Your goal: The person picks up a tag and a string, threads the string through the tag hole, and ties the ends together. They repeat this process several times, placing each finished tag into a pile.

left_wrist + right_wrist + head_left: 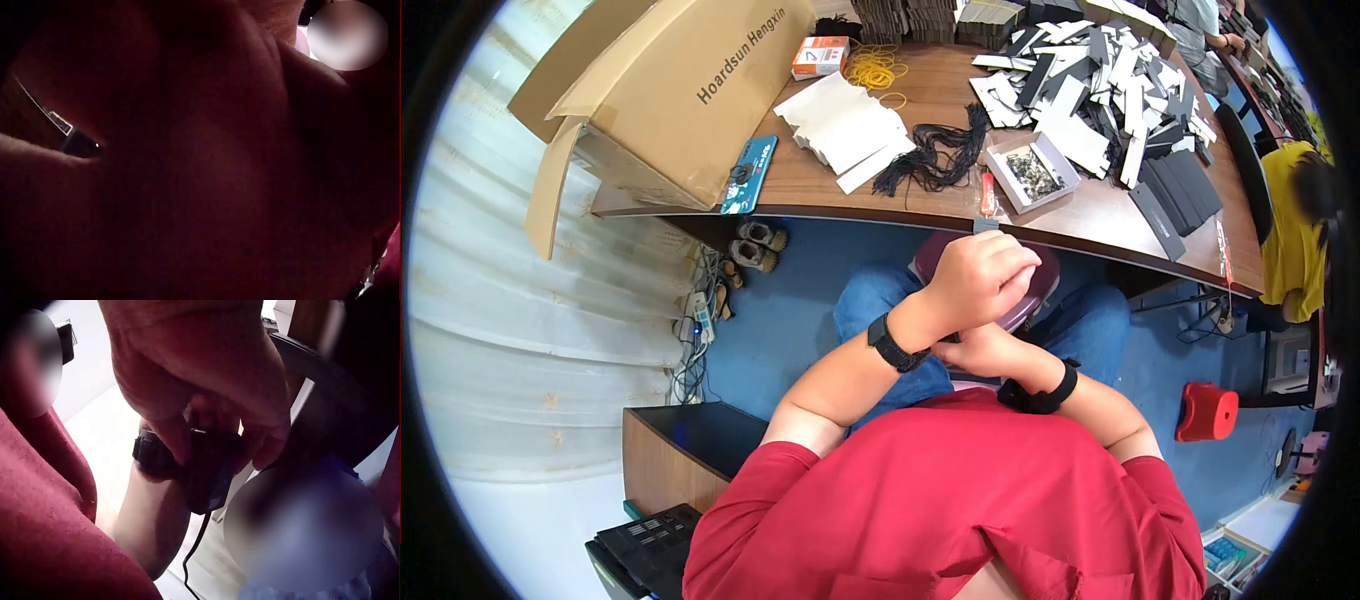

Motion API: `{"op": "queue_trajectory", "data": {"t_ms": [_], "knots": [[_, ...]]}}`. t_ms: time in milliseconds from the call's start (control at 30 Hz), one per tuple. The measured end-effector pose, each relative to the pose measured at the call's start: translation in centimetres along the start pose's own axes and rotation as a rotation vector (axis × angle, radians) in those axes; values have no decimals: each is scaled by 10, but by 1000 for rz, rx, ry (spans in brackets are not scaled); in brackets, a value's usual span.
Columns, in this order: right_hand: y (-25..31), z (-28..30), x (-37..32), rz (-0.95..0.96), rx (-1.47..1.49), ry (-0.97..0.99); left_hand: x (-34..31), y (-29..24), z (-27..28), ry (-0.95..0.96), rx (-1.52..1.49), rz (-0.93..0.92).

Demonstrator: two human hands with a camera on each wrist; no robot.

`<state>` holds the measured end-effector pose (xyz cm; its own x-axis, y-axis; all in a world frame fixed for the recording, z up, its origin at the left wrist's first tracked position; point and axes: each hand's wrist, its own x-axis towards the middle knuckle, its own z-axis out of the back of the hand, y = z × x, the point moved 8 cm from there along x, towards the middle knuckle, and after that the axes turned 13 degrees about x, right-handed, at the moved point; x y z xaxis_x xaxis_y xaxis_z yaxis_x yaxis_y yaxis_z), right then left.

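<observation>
Red shirt nearest the lens, my forearms crossed above my lap. Item under handling: black wrist unit, located on my left wrist beside the dark strap, with a thin cable trailing from its lower end.

Grip: my right hand is clamped on the unit, thumb to one side, fingers to the other. My left hand has bent fingers with the palm turned away; I cannot tell whether it is closed. Left wrist view too dark to settle it.

Handling estimate: probably light, hard-cased, a little slick; strap likely soft and yielding. Best hold is at the case's two side edges, clear of the cable, since a tug there could strain the joint.

Surface: brown wooden table carrying white sheets, black cords, a small tray of parts and a heap of black and white strips. Cardboard box at its left end.

Room: blue floor, pale curtain at left, red stool at right; a person in yellow beyond the table's right end.
</observation>
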<state>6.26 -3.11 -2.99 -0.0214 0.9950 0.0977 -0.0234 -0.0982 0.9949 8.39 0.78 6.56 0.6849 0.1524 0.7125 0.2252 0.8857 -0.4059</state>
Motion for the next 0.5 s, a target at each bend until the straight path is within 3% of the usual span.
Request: {"op": "queue_trajectory", "data": {"t_ms": [67,100,133,333,433,467,500], "knots": [[1,-2,2,-87,25,8,-5,16,-5,82,-251,271],[-1,-2,4,-112,15,23,-19,34,-21,101,-721,622],[-1,-3,5,-130,22,30,-21,40,-23,138,-901,743],[7,-4,9,-157,76,42,-23,62,-28,-64,-1575,877],[2,-4,9,-229,42,92,-26,62,-30,-12,-1458,884],[7,0,10,-142,44,75,-27,63,-29,6,-1404,885],[10,5,10,-54,46,60,-23,73,-12,0,-967,820]]}}
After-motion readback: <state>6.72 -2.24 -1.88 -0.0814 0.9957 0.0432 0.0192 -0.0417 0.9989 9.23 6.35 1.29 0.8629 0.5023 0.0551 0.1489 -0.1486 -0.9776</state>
